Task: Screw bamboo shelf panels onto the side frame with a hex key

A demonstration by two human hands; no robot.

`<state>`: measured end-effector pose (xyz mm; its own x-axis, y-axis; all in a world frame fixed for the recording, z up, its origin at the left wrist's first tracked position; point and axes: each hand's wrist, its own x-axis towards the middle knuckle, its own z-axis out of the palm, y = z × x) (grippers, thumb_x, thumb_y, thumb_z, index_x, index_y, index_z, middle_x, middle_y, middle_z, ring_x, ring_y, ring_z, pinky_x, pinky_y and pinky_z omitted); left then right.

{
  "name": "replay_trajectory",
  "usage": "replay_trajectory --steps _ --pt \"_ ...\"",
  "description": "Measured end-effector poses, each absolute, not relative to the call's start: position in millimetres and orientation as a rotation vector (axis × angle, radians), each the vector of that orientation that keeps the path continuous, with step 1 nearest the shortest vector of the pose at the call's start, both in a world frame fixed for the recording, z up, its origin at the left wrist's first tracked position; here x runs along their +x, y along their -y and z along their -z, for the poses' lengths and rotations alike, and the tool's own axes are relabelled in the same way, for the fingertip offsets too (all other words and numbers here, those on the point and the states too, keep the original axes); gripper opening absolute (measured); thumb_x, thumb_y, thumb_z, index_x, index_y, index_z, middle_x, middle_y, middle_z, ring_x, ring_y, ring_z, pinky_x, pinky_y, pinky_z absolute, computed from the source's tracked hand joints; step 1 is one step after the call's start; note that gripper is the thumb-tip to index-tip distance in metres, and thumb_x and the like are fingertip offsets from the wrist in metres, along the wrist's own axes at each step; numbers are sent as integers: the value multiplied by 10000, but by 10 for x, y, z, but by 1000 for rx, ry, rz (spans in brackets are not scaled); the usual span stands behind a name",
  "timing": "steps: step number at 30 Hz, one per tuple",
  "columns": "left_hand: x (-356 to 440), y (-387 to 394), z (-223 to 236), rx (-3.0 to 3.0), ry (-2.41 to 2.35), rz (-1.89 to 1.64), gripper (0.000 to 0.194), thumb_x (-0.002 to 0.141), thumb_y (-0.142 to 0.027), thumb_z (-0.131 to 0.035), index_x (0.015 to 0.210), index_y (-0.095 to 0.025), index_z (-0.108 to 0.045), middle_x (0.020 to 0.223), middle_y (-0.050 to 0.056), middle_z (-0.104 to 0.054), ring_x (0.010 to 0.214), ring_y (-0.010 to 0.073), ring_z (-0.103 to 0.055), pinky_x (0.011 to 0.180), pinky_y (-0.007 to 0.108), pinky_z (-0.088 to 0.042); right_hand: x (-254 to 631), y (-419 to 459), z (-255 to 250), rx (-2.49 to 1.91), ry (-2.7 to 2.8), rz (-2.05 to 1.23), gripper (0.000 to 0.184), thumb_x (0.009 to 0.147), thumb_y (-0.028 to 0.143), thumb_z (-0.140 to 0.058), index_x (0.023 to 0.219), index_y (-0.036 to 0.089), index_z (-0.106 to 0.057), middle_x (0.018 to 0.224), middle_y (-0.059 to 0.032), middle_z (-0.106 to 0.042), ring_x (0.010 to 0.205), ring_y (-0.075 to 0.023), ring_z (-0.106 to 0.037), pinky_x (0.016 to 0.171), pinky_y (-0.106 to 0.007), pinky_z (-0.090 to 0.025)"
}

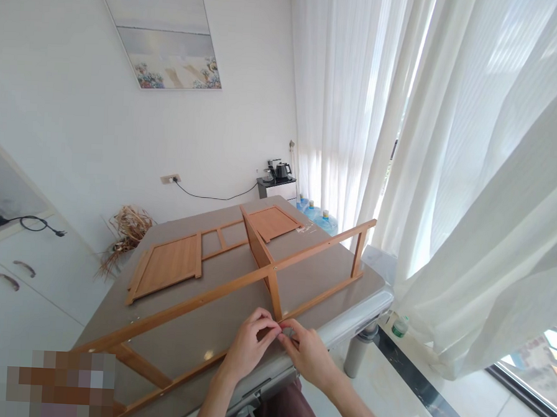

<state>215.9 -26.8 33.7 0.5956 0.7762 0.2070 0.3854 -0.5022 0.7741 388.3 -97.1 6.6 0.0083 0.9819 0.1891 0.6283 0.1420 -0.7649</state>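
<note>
My left hand (251, 343) and my right hand (306, 352) meet at the table's near edge, fingertips pinched together. Whatever lies between the fingers is too small or hidden to make out. Just beyond them is the joint where a crosspiece (275, 292) meets the low near rail of a wooden frame (208, 293). The frame stands on its side on the table, with its long upper rail running from lower left to upper right. A wooden shelf panel (257, 240) extends back from the frame's middle.
The grey table (207, 329) carries a left slatted wooden panel (169, 266), another panel (274, 222) farther back and small light bits (308, 228). Behind stand water jugs (325, 222) and a kettle (283, 169). White curtains (349, 112) hang at right; a small bottle (400, 326) is on the floor.
</note>
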Motion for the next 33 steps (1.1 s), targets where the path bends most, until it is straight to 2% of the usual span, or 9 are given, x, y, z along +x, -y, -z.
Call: replay_trajectory --steps 3,7,11,16,18,23,27,33 --pt "2172 276 -360 2127 -920 -704 240 948 -420 -531 889 -267 -705 993 28 -596 947 165 -599 880 298 -465 3911 979 -48 -1613 1799 -478 253 1017 330 -399 1101 262 -628 675 27 -679 613 -157 -641 570 -238 -324" --pt "2180 296 -389 2127 -919 -716 195 934 -396 -548 879 -248 -661 996 32 -597 954 173 -592 886 309 -467 3958 998 -24 -1666 1866 -390 268 1039 316 -371 1081 261 -630 774 13 -738 707 -170 -707 594 -237 -353" --pt "2170 272 -330 2098 -973 -781 55 895 -274 -560 933 -235 -551 976 25 -596 956 173 -583 901 323 -467 4008 997 18 -1787 1887 -288 218 1035 310 -408 1030 246 -616 765 16 -739 707 -177 -715 583 -242 -348" --pt "2194 173 -242 2131 -1058 -696 334 828 -217 -588 1141 -243 -476 1020 31 -594 955 177 -573 908 340 -461 4029 994 67 -1867 1938 -217 173 1022 286 -446 968 238 -603 732 15 -726 659 -176 -701 551 -251 -309" --pt "2216 143 -245 2171 -1063 -624 301 831 -230 -582 1118 -238 -494 989 33 -600 917 179 -579 858 330 -465 4027 984 61 -1876 1943 -213 169 1017 303 -460 956 238 -603 730 10 -725 661 -180 -700 546 -254 -299" --pt "2255 132 -274 2195 -1098 -596 78 849 -260 -566 905 -227 -521 886 13 -602 814 167 -572 755 303 -447 4027 924 -23 -1909 1962 -200 156 1003 325 -491 939 239 -605 737 0 -724 676 -189 -700 538 -259 -275" --pt "2256 135 -238 2170 -1162 -648 113 838 -275 -593 861 -224 -495 840 -3 -594 787 161 -567 751 300 -444 4037 879 -134 -1925 1977 -194 189 1010 326 -465 937 228 -610 746 -18 -725 686 -200 -699 539 -267 -269" --pt "2266 97 -153 2108 -1194 -669 223 805 -268 -641 973 -213 -505 894 6 -620 805 152 -597 763 292 -474 4073 800 -266 -1956 1972 -190 266 1037 341 -382 939 208 -591 736 -42 -715 679 -204 -690 543 -266 -266"
